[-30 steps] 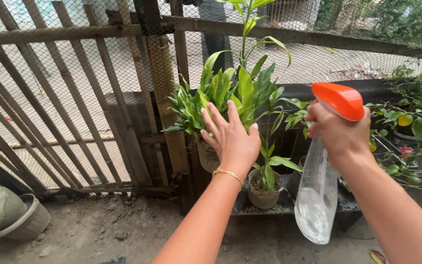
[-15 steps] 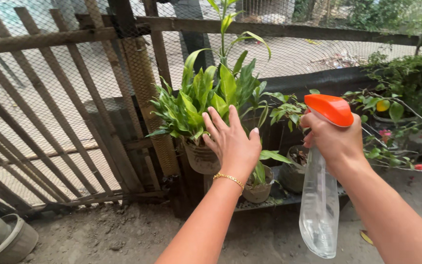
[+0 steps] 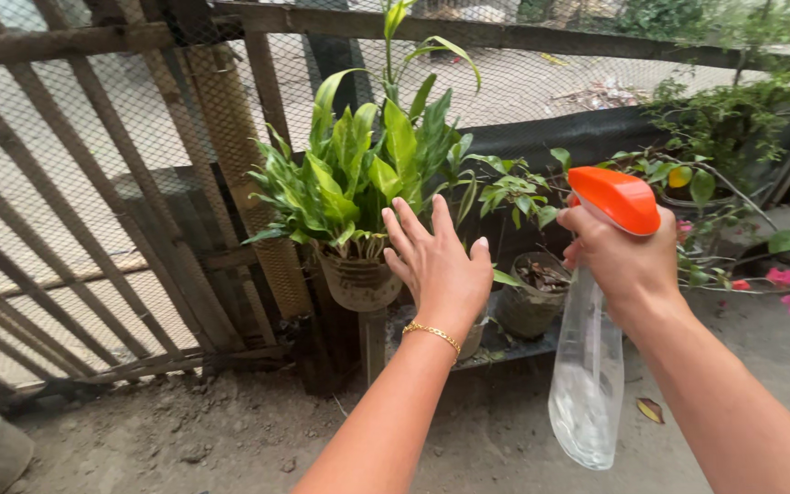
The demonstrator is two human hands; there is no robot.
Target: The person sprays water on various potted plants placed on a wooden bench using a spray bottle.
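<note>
outdoors, the right hand [image 3: 624,261] is wrapped tight round the neck of a clear plastic spray bottle with an orange trigger head [image 3: 592,357], held just right of the leafy green plant in a woven pot [image 3: 358,197]. the left hand [image 3: 438,265], fingers [image 3: 404,220] spread wide and holding nothing, hovers close by the leaves. if the nozzle points low, i'd guess the mist hits that hand.

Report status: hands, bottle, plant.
Right hand grips clear plastic spray bottle with orange trigger head. Left hand open beside leafy green potted plant. Nothing between.
</note>
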